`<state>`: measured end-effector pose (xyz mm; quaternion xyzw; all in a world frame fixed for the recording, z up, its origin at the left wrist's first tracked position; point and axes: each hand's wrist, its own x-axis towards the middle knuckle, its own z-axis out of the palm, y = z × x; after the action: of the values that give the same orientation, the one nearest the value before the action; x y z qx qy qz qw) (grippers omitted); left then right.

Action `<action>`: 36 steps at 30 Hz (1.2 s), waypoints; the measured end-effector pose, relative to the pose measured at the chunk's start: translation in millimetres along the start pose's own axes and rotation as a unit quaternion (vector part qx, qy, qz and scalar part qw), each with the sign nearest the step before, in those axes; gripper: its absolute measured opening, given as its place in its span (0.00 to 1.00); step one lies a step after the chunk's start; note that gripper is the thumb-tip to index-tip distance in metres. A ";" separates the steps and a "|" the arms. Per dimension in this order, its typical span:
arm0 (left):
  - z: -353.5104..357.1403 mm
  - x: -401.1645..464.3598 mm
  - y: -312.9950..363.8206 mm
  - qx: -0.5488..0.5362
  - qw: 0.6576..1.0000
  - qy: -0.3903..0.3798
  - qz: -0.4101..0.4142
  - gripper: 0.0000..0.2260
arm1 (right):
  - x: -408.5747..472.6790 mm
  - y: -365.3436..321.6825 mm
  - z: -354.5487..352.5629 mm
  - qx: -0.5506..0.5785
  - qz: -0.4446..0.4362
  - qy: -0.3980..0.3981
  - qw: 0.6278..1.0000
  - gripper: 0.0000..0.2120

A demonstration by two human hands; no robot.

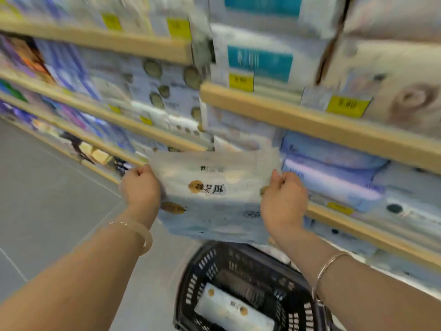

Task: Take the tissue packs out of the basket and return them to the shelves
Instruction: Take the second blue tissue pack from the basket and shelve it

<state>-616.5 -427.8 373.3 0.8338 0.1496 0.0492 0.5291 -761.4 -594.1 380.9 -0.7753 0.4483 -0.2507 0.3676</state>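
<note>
I hold a pale blue-white tissue pack (212, 197) with brown round marks in the air, above the basket and in front of the shelves. My left hand (140, 187) grips its left edge and my right hand (282, 199) grips its right edge. Below, a black plastic basket (205, 271) stands on the floor with another similar tissue pack (233, 311) lying inside. The wooden-edged shelves (310, 123) ahead are stacked with tissue packs, including matching brown-spotted ones (167, 87) in the left bay.
Yellow price tags (347, 106) hang on the shelf fronts. Grey tiled floor (47, 199) stretches to the left along the aisle. Lower shelves at the right hold blue and white packs (334, 177). The view is motion-blurred.
</note>
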 end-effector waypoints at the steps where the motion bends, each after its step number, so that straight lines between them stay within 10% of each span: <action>1: -12.1 2.8 21.0 -0.015 0.999 0.025 0.013 0.15 | 1.1 -23.4 -8.7 -0.002 -0.012 0.013 1.000 0.17; 20: -312.5 -20.1 454.2 -0.237 0.903 0.216 0.286 0.10 | -18.2 -450.0 -253.4 0.282 -0.199 0.178 0.922 0.17; 36: -337.5 -171.8 620.6 -0.509 0.771 0.085 0.373 0.14 | -46.8 -509.4 -506.4 0.250 -0.328 0.498 0.763 0.17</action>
<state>-738.3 -432.1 1090.0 0.4251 -0.1757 0.3821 0.8015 -887.1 -560.7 1088.9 -0.5215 0.2075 -0.8102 0.1689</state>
